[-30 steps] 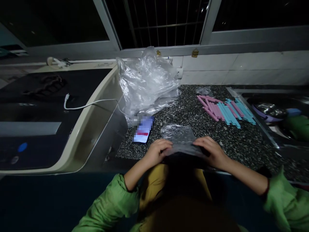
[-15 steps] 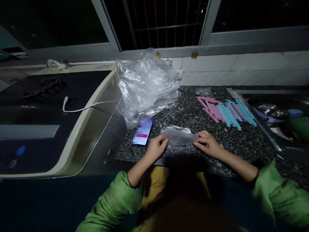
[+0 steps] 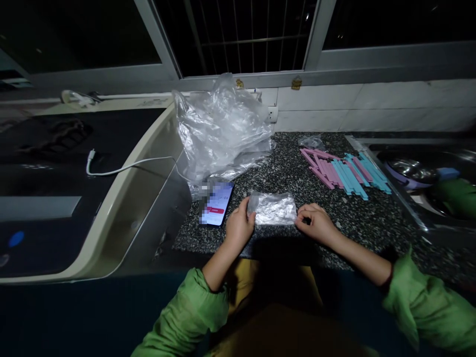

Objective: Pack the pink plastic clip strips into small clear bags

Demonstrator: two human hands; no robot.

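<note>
A small clear plastic bag is stretched flat between my two hands, just over the front of the speckled countertop. My left hand pinches its left edge, thumb in front and fingers behind. At the bag's lower right corner, my right hand has thumb and forefinger pressed together. To the left of my left hand lies a phone with its screen lit. Behind the phone rises a big crumpled heap of clear plastic bags.
Pink strips and light blue strips lie in a loose pile at right, near a sink holding a metal pan. A washing machine stands at left with a white cable across it. A window is behind.
The bag has tipped from a folded-over, dull side to a flat, shiny face. My left hand has turned more upright around its left edge. The view has shifted slightly.
</note>
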